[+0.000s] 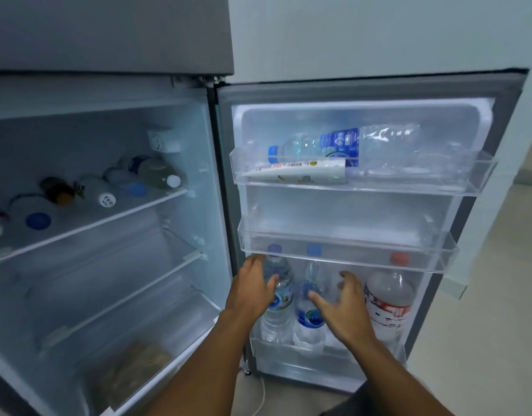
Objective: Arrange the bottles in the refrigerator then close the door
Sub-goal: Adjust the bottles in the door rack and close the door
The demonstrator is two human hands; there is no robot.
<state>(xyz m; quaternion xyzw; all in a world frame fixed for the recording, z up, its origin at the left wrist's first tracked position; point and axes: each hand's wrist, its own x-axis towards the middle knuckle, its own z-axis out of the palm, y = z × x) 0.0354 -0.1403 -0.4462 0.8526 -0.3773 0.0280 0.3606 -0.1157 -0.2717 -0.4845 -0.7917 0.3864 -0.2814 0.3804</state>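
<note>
The refrigerator door (480,94) stands wide open at the right. Its bottom bin (318,352) holds three upright bottles: a blue-capped bottle (278,313) at the left, a second blue-capped bottle (308,328) beside it, and a large red-capped bottle (389,298) at the right. My left hand (254,286) wraps its fingers around the left bottle. Spread open in front of the second bottle is my right hand (342,304), holding nothing. A big blue-capped bottle (342,144) lies on its side in the top door bin, above a white tube (300,174).
The middle door bin (348,250) juts out just above both hands. Several bottles lie on the top inner shelf (114,217), caps facing out. The lower shelves are bare; the crisper drawer (132,367) holds a brownish pack. A white cable (261,394) trails on the floor.
</note>
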